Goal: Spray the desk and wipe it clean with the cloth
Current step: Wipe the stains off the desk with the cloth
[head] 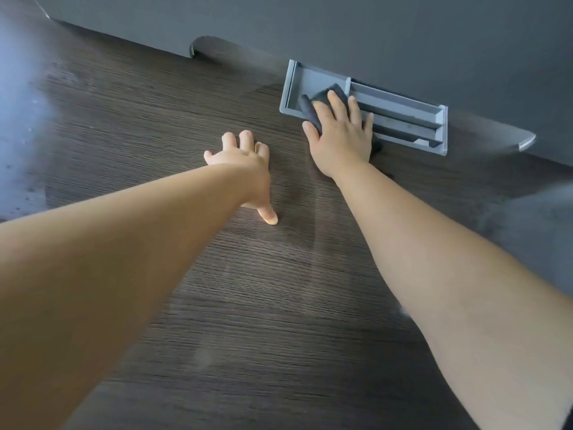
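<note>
— Is the desk clean yet?

— Not all of it, I think. The desk (pixel 155 119) looks wet and shiny in the middle, so I guess the spraying is done there. Little drops (pixel 28 187) sit on the far left side. Those look not wiped yet.

— Where is the cloth?

— The dark cloth (pixel 316 103) is at the back, under the right hand (pixel 341 135). The fingers lie flat and press it down, partly inside the grey tray (pixel 403 119) set in the desk.

— And the other hand?

— The left hand (pixel 245 162) holds nothing. Its fingers are spread and lean on the desk, near the cloth hand.

— Any spray bottle?

— I can't see one.
</note>
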`<act>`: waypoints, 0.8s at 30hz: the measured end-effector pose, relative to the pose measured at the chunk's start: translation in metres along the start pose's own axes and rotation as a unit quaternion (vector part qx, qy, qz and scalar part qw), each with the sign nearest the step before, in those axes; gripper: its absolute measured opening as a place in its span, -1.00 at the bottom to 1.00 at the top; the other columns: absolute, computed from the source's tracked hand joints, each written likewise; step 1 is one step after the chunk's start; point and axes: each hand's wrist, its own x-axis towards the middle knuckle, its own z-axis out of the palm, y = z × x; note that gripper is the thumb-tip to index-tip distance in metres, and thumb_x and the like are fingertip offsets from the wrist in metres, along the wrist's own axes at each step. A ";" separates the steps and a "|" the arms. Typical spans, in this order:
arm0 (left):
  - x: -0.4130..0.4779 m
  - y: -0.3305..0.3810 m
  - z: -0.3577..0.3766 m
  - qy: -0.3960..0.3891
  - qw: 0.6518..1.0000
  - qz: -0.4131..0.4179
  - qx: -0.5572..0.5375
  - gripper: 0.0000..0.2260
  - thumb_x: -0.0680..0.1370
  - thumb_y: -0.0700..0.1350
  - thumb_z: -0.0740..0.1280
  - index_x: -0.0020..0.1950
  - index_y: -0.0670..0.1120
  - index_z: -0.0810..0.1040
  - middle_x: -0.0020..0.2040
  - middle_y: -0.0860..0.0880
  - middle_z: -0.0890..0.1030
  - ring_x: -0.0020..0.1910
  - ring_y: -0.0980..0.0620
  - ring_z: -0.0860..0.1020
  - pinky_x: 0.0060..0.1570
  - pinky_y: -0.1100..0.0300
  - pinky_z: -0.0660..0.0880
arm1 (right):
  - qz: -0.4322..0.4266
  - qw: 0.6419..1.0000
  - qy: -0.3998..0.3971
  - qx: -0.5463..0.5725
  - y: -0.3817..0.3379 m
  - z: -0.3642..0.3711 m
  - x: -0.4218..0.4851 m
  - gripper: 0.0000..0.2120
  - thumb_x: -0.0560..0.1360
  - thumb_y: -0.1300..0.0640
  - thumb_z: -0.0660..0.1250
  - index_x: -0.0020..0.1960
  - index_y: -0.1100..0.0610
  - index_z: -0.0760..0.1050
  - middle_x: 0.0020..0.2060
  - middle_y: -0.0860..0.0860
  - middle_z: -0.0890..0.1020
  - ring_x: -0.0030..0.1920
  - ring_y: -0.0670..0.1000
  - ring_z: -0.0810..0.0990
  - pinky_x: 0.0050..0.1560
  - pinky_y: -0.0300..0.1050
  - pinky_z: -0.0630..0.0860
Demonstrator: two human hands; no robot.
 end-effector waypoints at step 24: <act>0.007 -0.004 0.006 0.002 1.000 0.001 -0.012 0.13 0.19 0.33 0.49 0.52 -0.09 -0.06 0.46 -0.10 0.00 0.44 -0.18 0.02 0.39 -0.22 0.17 | 0.087 0.995 -0.049 0.021 -0.033 -0.005 0.055 -0.50 0.62 -0.21 -0.17 0.54 -0.16 -0.05 0.55 -0.07 0.01 0.54 0.10 -0.11 0.45 0.29 -0.18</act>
